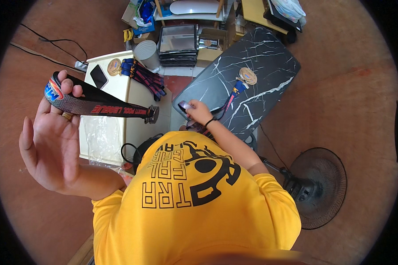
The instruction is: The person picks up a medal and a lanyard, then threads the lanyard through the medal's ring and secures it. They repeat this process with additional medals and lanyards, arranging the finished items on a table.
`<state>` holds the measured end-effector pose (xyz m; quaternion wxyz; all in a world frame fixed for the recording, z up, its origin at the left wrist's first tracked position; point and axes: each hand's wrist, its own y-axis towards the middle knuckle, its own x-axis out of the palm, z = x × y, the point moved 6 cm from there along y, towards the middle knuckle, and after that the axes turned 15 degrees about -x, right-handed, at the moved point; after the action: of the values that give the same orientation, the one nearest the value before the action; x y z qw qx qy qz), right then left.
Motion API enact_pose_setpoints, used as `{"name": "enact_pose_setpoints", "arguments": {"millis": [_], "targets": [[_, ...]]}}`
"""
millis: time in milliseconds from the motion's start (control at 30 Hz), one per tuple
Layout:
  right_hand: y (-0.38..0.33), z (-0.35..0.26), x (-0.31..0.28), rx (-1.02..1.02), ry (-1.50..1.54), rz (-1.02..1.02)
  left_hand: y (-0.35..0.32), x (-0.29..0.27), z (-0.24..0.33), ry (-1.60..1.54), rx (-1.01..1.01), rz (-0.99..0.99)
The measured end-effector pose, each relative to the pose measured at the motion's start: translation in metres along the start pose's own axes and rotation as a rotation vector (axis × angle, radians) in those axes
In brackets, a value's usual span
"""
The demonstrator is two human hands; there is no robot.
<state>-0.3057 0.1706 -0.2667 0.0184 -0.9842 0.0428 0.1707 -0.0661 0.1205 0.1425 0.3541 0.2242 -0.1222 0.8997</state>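
My left hand [57, 141] is raised at the left, palm showing, with fingers curled through a printed black ribbon [106, 104]. The ribbon stretches toward the right, ending at what looks like stacked round medals [153, 115] seen edge-on. Over the near left corner of the black marbled table [269, 57], my right hand [200, 112] pinches a small shiny, purplish piece, too small to name. Behind it lies a gold medal [247, 76], whose dark blue ribbon [231, 99] runs down past my right wrist. Another gold medal [114, 67] with bunched ribbons [143, 77] rests on the white cabinet.
A phone [99, 76] and clear plastic wrap [102, 137] lie on the white cabinet [132, 99]. Beyond are a white bin [147, 54], a stack of dark frames [177, 46] and a cardboard box [208, 57]. A standing fan [316, 187] is at the right; black cables [53, 42] hang at the left.
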Motion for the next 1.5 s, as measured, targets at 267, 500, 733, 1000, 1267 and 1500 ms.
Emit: {"name": "enact_pose_setpoints", "arguments": {"millis": [267, 500, 733, 1000, 1267, 1500], "targets": [[0.018, -0.136, -0.177, -0.093, 0.523, 0.034, -0.001, -0.013, 0.003, -0.017, 0.016, 0.053], [0.028, -0.148, -0.176, -0.21, 0.288, -0.039, 0.003, -0.016, -0.003, -0.104, -0.012, 0.064], [0.006, -0.026, -0.076, -0.12, -0.76, -0.267, 0.005, -0.021, -0.003, -0.116, -0.009, 0.057], [-0.075, 0.049, 0.032, -0.552, -0.731, -0.455, 0.005, -0.022, -0.002, -0.074, -0.032, 0.051], [-0.076, 0.073, 0.057, -0.562, -0.957, -0.531, 0.007, -0.023, -0.005, -0.099, -0.004, 0.078], [-0.072, 0.048, 0.029, -0.444, -0.699, -0.225, 0.005, -0.028, -0.001, -0.133, 0.015, 0.069]]}}
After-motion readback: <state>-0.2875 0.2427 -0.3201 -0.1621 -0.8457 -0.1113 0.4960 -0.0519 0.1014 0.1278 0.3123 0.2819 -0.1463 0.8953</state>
